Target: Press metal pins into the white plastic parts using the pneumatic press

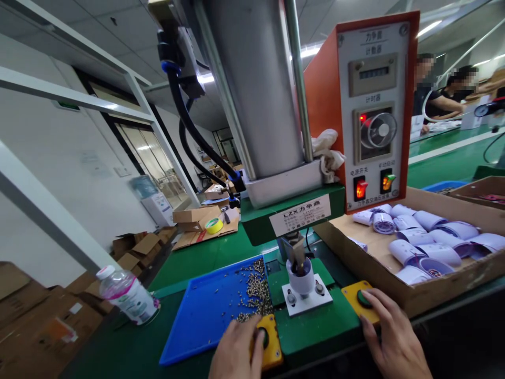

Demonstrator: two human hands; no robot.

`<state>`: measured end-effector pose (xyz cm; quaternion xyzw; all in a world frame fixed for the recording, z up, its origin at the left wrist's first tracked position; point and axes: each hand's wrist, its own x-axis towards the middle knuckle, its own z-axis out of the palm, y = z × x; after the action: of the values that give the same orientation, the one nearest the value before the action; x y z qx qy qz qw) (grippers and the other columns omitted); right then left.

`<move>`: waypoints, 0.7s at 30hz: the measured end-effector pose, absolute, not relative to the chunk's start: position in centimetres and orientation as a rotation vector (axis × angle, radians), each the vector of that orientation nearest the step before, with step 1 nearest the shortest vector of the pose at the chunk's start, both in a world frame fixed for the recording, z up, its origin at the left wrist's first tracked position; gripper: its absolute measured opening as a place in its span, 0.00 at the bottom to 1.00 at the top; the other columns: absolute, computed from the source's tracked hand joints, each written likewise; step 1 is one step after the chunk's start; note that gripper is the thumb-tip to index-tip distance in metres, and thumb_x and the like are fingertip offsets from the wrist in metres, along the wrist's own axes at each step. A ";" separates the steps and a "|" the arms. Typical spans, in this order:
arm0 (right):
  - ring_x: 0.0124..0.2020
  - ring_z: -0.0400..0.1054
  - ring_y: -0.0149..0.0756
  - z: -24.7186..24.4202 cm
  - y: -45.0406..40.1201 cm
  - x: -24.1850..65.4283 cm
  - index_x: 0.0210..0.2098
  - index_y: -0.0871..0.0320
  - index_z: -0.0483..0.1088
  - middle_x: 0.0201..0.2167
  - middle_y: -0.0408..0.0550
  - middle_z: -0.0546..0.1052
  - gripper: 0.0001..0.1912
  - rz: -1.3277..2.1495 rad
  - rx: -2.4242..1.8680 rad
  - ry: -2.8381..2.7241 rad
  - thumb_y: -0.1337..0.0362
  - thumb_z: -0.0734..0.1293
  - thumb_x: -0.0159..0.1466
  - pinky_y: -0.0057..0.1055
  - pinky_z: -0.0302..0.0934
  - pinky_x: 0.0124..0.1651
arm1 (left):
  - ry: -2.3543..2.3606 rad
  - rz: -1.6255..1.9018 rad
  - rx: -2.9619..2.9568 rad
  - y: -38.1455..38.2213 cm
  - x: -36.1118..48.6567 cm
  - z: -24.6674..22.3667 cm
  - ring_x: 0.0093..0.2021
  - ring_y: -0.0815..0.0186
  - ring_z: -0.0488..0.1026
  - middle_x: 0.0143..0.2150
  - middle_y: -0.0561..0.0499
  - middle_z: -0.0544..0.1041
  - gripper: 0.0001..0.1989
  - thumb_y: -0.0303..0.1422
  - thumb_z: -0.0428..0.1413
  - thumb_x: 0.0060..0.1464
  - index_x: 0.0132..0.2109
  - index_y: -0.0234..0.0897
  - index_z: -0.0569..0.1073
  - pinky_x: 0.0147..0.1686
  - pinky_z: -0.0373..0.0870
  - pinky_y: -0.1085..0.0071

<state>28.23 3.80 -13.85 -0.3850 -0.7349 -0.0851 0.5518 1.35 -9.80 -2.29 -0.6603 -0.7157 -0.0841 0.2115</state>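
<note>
A white plastic cup stands upright in the press fixture, above a pale metal plate bolted to the green press base. The lower end of the press tool reaches down to the cup's mouth; whether it touches the inside cannot be made out. The cup lies between the two grips, farther from the wearer than either and well apart from both.

The left grip rests against a yellow switch box at the near left corner of the base, its fingers and thumb loosely curved, with the thumb at the dark button. The right grip is relaxed, thumb and fingers apart, its forefinger at the green button of the other yellow box.

Left of the base, a blue tray carries small metal pieces, heaped mostly along its right side. On the right, a cardboard box holds many white plastic parts. Above stand the press cylinder and an orange control box with two lit switches. Toward the left edge of the green desk is a labelled bottle; farther back lies a yellow tape roll. Two people work in the right background.
</note>
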 end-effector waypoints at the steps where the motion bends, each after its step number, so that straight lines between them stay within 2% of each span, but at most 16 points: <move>1: 0.51 0.66 0.47 -13.8 3.8 28.1 0.59 0.63 0.58 0.53 0.60 0.67 0.21 -0.204 -0.920 -1.732 0.57 0.54 0.71 0.41 0.63 0.49 | -2.161 -0.224 -1.810 -9.0 1.2 -1.0 0.49 0.62 0.77 0.48 0.51 0.80 0.18 0.39 0.43 0.64 0.52 0.43 0.73 0.47 0.75 0.67; 4: 0.51 0.65 0.48 -13.9 3.8 28.0 0.60 0.63 0.57 0.54 0.61 0.66 0.22 -0.222 -0.927 -1.742 0.58 0.54 0.71 0.41 0.64 0.48 | -2.480 -0.080 -1.814 -5.6 0.6 1.3 0.54 0.62 0.73 0.53 0.47 0.77 0.18 0.33 0.42 0.64 0.55 0.39 0.70 0.54 0.69 0.65; 7: 0.51 0.65 0.47 -14.0 4.0 28.1 0.61 0.64 0.56 0.53 0.61 0.66 0.23 -0.246 -0.925 -1.753 0.59 0.54 0.70 0.40 0.64 0.47 | -2.550 0.081 -1.878 -2.0 0.1 1.2 0.53 0.57 0.73 0.52 0.40 0.76 0.18 0.28 0.49 0.57 0.55 0.35 0.70 0.52 0.68 0.63; 9: 0.50 0.66 0.47 -14.0 4.2 28.1 0.61 0.64 0.56 0.53 0.61 0.66 0.23 -0.264 -0.930 -1.752 0.60 0.54 0.70 0.39 0.65 0.46 | -2.553 0.130 -1.931 -0.4 0.2 0.5 0.51 0.56 0.74 0.51 0.38 0.76 0.17 0.26 0.51 0.54 0.51 0.35 0.73 0.49 0.69 0.64; 15: 0.50 0.68 0.45 -14.8 4.9 27.9 0.60 0.62 0.56 0.53 0.60 0.67 0.22 -0.305 -0.917 -1.760 0.61 0.56 0.69 0.37 0.68 0.46 | -2.486 0.096 -2.138 0.2 0.8 0.0 0.45 0.63 0.76 0.45 0.47 0.80 0.15 0.25 0.44 0.55 0.39 0.41 0.75 0.41 0.68 0.71; 18: 0.51 0.68 0.45 -15.0 5.1 27.9 0.63 0.59 0.54 0.54 0.58 0.67 0.24 -0.203 -0.956 -1.749 0.62 0.58 0.68 0.38 0.69 0.47 | -2.529 0.065 -2.062 -0.1 0.4 -0.4 0.45 0.63 0.76 0.46 0.45 0.80 0.15 0.22 0.44 0.52 0.38 0.39 0.74 0.41 0.67 0.70; 21: 0.55 0.66 0.45 -13.2 5.0 27.1 0.65 0.53 0.50 0.57 0.55 0.66 0.27 0.037 -0.996 -1.674 0.63 0.58 0.67 0.40 0.67 0.51 | -2.575 0.047 -1.956 -0.1 0.1 -1.0 0.45 0.61 0.76 0.44 0.44 0.80 0.15 0.22 0.44 0.52 0.38 0.39 0.74 0.41 0.67 0.68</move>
<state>27.08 5.00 -13.23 -0.4230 -0.7106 0.0156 0.5620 0.12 -0.12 -1.04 -0.6042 -0.7954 0.0146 -0.0462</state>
